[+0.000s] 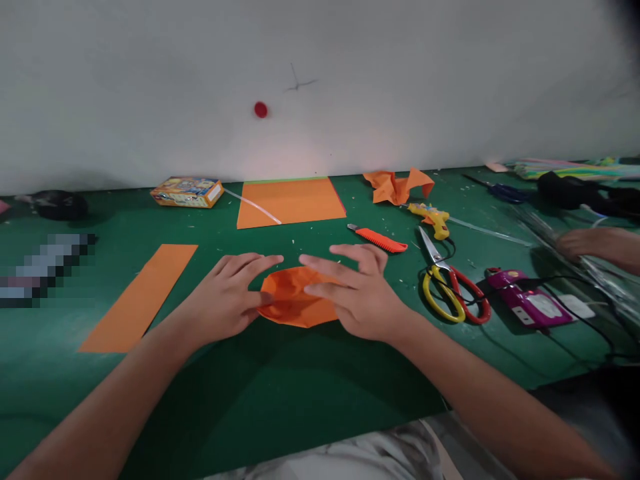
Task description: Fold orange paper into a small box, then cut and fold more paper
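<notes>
Item under inspection: one piece of creased orange paper with a raised rim, dish-like in form (295, 308), located between the hands on the wearer's side of the green table (280, 380). Taking 12 o'clock as the wall, its visible long axis runs from 9 to 3; the right end is covered, so its full outline cannot be confirmed. The left hand (225, 297) stands at 9 o'clock, thumb against the rim, other fingers extended clear above it. The right hand (367, 293) stands at 3 o'clock, fingers spread and reaching over the paper. Neither hand is clenched; whether either has a firm pinch cannot be told. Neither hand is evidently nearer, each being at one end. Surroundings: orange sheet (293, 203) at 12 o'clock, red utility knife (380, 240) between 1 and 2, yellow-and-red-handled scissors (440, 267) at 3 beyond the right hand, orange paper strip (145, 293) at 9 beyond the left.
</notes>
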A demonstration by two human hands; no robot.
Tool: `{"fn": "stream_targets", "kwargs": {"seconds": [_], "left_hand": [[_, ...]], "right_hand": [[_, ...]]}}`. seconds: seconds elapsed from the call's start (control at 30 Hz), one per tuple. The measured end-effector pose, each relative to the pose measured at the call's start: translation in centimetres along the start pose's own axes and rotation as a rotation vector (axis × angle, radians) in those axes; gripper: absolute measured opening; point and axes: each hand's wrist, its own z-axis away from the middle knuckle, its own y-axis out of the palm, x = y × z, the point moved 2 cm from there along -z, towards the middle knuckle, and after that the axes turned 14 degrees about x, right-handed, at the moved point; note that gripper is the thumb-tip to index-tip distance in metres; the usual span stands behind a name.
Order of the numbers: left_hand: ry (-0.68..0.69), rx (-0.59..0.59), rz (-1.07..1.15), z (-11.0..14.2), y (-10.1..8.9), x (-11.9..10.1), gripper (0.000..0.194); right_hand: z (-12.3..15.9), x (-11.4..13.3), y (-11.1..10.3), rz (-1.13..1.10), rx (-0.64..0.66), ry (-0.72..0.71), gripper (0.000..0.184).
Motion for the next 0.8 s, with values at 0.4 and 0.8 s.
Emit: {"fn": "stream_targets", "kwargs": {"seconds": [0.4,0.8], "left_hand": [[-0.053,-0.147,-0.237,-0.8,1.0,-2.1,0.014],[0.003,-0.165,-0.215,-2.2,1.6,-3.1,0.015]], "right_hand": [[0.7,-0.8,-0.6,-0.088,-0.269,0.024,0.033],[-0.9,0.4,2.3,-0.394,0.228,-0.118,0.041]]}}
